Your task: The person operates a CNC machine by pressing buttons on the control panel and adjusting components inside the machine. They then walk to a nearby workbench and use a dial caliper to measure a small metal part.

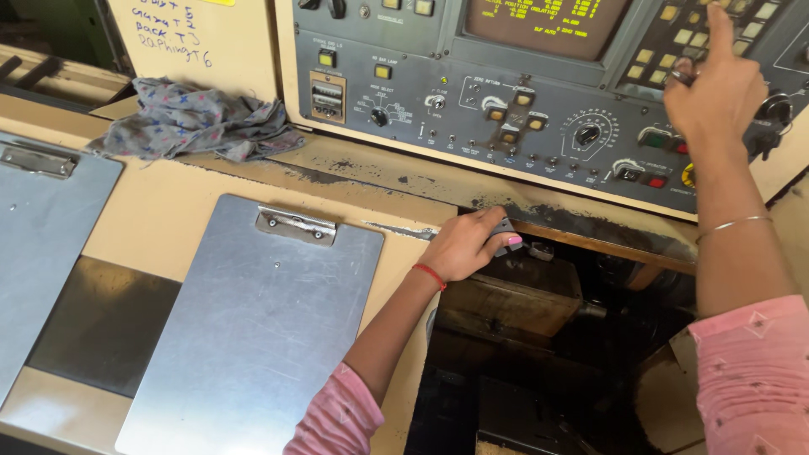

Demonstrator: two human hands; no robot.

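The person's left hand (466,244) is curled around a small grey handle (506,238) at the worn edge of the machine's sliding door (253,329), the fingers wrapped over it and the thumb on top. A red thread circles that wrist. The handle sits just under the lower lip of the control panel (472,93), at the top left corner of the dark opening (556,354) into the machine.

The right hand (715,93) is raised to the panel's keypad (699,38), index finger stretched out and pressing among the pale square keys, the other fingers loosely bent; it grips nothing. A thin metal bangle (731,224) hangs on that forearm, and both arms wear pink sleeves.

Around the right hand, rotary knobs (587,133), toggle switches and a red button (656,181) crowd the panel, and an amber screen (548,21) glows to the left of the keypad. On the beige door to the left lie two metal clipboards: one (261,329) just beside the left forearm, the other (42,236) at the frame's left edge. A crumpled grey patterned rag (194,118) rests on the ledge behind them, against a cream board with handwriting. Inside the opening, a dark, greasy metal block (510,303) sits directly below the gripping hand.
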